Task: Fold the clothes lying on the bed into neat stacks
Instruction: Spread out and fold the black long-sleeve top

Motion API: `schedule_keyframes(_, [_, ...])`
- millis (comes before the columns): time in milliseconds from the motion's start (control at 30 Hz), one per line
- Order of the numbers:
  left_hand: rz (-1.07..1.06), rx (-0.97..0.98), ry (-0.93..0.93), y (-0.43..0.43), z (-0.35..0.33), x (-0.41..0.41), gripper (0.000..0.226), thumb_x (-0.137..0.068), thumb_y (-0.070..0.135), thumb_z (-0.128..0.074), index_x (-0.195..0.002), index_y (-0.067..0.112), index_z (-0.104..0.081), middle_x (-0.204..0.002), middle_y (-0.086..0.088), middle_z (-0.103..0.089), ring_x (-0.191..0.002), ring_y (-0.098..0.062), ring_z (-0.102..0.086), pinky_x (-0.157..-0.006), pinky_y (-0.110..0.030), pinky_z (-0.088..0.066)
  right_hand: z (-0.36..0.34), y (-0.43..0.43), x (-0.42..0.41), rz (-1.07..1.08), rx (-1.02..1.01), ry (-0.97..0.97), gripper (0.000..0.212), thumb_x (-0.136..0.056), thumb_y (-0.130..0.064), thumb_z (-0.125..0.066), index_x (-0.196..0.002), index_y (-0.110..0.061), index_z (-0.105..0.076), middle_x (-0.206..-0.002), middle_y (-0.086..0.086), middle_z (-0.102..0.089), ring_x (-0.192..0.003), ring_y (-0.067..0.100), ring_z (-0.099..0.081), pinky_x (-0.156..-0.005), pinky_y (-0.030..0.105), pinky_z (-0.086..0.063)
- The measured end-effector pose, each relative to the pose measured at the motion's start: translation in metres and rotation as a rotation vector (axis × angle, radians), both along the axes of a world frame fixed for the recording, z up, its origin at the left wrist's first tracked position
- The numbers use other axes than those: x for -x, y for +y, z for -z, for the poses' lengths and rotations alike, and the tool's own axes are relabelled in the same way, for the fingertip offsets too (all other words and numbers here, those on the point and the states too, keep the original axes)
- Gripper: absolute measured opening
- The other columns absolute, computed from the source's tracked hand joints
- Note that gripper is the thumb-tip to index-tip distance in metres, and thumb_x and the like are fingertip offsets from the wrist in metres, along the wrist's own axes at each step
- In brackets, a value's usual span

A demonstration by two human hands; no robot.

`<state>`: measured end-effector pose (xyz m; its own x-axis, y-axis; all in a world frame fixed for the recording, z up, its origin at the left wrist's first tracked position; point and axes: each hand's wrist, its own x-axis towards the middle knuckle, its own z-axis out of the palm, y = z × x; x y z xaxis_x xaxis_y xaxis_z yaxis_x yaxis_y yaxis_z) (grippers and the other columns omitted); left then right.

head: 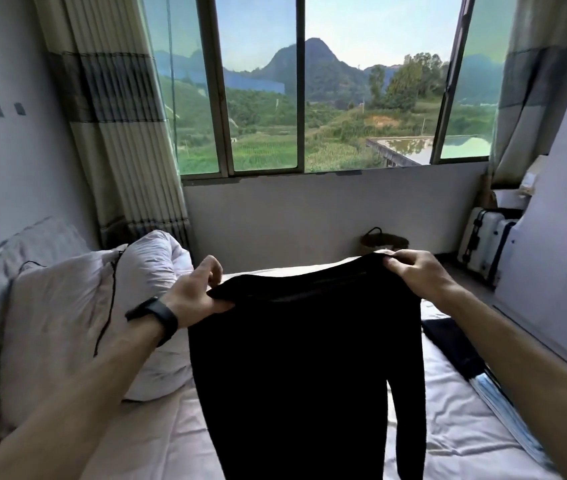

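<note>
Right, my left hand point(192, 292) pinched the black garment point(303, 358) at its top-left corner | my right hand point(413, 268) gripped the top-right corner | garment hung stretched between them above the bed point(448, 427) | pillow point(67, 306) lay left of it, dark cloth point(448, 341) right

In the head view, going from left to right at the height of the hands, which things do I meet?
pillow → wristband → left hand → black garment → right hand → suitcase
</note>
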<state>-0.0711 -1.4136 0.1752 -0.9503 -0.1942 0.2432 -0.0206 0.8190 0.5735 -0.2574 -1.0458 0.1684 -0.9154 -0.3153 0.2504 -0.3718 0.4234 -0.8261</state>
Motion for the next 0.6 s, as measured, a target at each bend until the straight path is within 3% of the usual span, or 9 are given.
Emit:
schedule_keyframes(67, [-0.001,0.122,0.27,-0.003,0.019,0.001,0.041,-0.073,0.027,-0.085,-0.084,0.023,-0.045,-0.068,0.011,-0.05,-0.061,-0.013,-0.045,-0.06,-0.021,-0.037,0.015,-0.005,-0.004,0.033,0.016,0.026,0.014,-0.098,-0.02,-0.064,-0.095,-0.015,-0.076,-0.096,-0.001,-0.066,-0.091,0.011,-0.058,-0.078,0.023,-0.043])
schedule_keyframes(167, [0.072,0.226,0.457,-0.013,0.042,0.0,0.028,-0.081,0.04,-0.064,-0.085,0.027,-0.04,-0.059,0.009,-0.049,-0.052,-0.017,-0.05,-0.054,-0.029,-0.045,0.027,-0.006,-0.018,0.082,-0.006,0.026,0.015,-0.099,-0.023,-0.063,-0.088,-0.023,-0.074,-0.114,0.001,-0.065,-0.103,0.011,-0.054,-0.082,0.022,-0.04])
schedule_keyframes(333, [-0.074,0.325,0.331,-0.032,0.064,0.003,0.03,-0.086,0.057,-0.051,-0.103,0.033,-0.044,-0.072,-0.01,-0.071,-0.062,-0.036,-0.069,-0.059,-0.044,-0.057,0.022,-0.011,-0.044,0.127,-0.066,0.107,0.013,-0.099,-0.021,-0.063,-0.104,-0.019,-0.076,-0.117,-0.002,-0.067,-0.106,0.011,-0.059,-0.083,0.022,-0.042])
schedule_keyframes(400, [-0.08,0.268,0.339,-0.032,0.063,0.003,0.036,-0.082,0.063,-0.044,-0.104,0.036,-0.05,-0.069,-0.006,-0.071,-0.065,-0.032,-0.07,-0.063,-0.04,-0.057,0.02,-0.012,-0.047,0.203,-0.125,0.134,0.017,-0.097,-0.027,-0.065,-0.107,-0.019,-0.077,-0.111,0.0,-0.073,-0.104,0.018,-0.064,-0.085,0.026,-0.042])
schedule_keyframes(500, [-0.154,-0.031,0.418,-0.033,0.04,0.005,0.003,-0.084,0.042,-0.07,-0.082,0.041,-0.068,-0.07,0.022,-0.07,-0.075,-0.011,-0.069,-0.074,-0.022,-0.052,0.012,-0.007,-0.051,0.286,-0.112,0.176,0.019,-0.097,-0.029,-0.066,-0.109,-0.019,-0.076,-0.106,0.002,-0.075,-0.104,0.021,-0.066,-0.084,0.026,-0.043])
schedule_keyframes(533, [-0.209,-0.134,0.433,-0.033,0.028,0.006,0.01,-0.085,0.032,-0.074,-0.082,0.04,-0.07,-0.071,0.023,-0.07,-0.077,-0.009,-0.069,-0.078,-0.02,-0.051,0.008,-0.006,-0.054,0.291,-0.082,0.22,0.018,-0.096,-0.028,-0.066,-0.108,-0.018,-0.076,-0.103,0.002,-0.075,-0.103,0.021,-0.067,-0.084,0.025,-0.043])
schedule_keyframes(600, [-0.293,-0.275,0.476,-0.036,0.014,0.009,0.007,-0.089,0.026,-0.07,-0.092,0.032,-0.071,-0.081,0.007,-0.073,-0.082,-0.02,-0.07,-0.082,-0.033,-0.054,0.002,-0.005,-0.059,0.29,-0.087,0.345,0.016,-0.096,-0.029,-0.068,-0.102,-0.016,-0.075,-0.094,0.001,-0.073,-0.096,0.024,-0.067,-0.077,0.023,-0.04])
